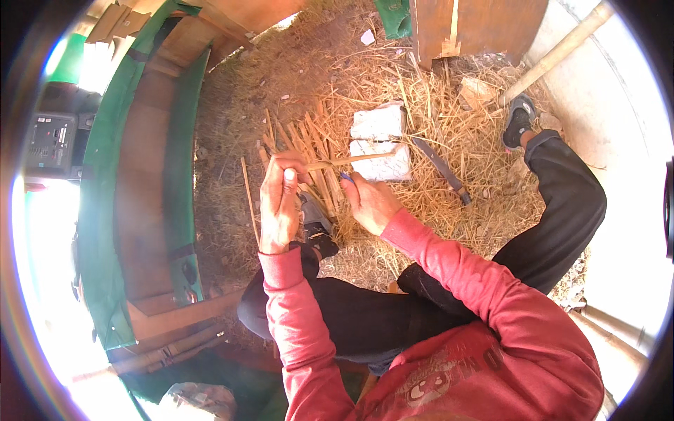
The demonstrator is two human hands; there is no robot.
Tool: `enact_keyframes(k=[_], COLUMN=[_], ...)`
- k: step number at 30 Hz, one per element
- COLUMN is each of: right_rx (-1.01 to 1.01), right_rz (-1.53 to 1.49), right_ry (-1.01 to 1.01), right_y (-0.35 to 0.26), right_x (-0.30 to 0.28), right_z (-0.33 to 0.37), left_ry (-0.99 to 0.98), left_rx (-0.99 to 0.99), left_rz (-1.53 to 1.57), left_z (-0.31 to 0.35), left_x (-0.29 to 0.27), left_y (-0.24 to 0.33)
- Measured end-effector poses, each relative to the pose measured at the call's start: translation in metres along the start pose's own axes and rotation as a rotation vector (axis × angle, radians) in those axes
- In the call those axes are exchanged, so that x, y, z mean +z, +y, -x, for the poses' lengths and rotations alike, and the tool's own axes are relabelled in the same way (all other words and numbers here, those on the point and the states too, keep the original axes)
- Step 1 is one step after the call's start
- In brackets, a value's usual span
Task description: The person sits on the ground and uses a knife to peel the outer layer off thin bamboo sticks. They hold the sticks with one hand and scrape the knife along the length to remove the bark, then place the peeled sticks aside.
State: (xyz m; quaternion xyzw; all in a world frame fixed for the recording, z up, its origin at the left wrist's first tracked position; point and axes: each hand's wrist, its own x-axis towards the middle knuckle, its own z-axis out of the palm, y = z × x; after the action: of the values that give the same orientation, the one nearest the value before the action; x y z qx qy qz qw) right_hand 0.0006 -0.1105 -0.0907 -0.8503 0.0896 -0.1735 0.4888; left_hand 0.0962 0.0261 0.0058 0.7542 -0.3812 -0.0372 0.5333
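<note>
My left hand (281,200) is closed around one end of a thin wooden or bamboo strip (354,160). The strip points right, passing above a white block. Just below it, my right hand (372,202) is closed on a small blue thing (346,177), perhaps a handle; most of it is hidden by the fingers, so its kind cannot be told. Several split strips (309,144) lie on the ground beyond my hands. Two whitish blocks (378,123) rest side by side on the straw, and a machete (442,170) with a dark blade lies right of them.
Straw and shavings (463,140) cover the ground. A green-edged wooden structure (140,182) runs along the left, with a dark device (53,144) beyond it. A wooden panel (484,28) stands at the far side. A pole (558,52) leans by the pale right wall.
</note>
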Motion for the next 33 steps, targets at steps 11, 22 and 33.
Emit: enact_keyframes(k=[11, 22, 33], right_rx=[0.044, 0.289, 0.239], right_rz=[-0.014, 0.068, 0.092], right_ry=[0.053, -0.005, 0.032], right_y=[-0.016, 0.059, 0.096], right_x=[0.012, 0.028, 0.037], right_z=[-0.012, -0.010, -0.020], left_ry=[0.055, 0.030, 0.068], left_rx=[-0.004, -0.005, 0.010], left_rz=[-0.069, -0.059, -0.051], left_z=[0.007, -0.002, -0.008], left_x=[-0.006, 0.009, 0.010], left_y=[-0.011, 0.002, -0.005])
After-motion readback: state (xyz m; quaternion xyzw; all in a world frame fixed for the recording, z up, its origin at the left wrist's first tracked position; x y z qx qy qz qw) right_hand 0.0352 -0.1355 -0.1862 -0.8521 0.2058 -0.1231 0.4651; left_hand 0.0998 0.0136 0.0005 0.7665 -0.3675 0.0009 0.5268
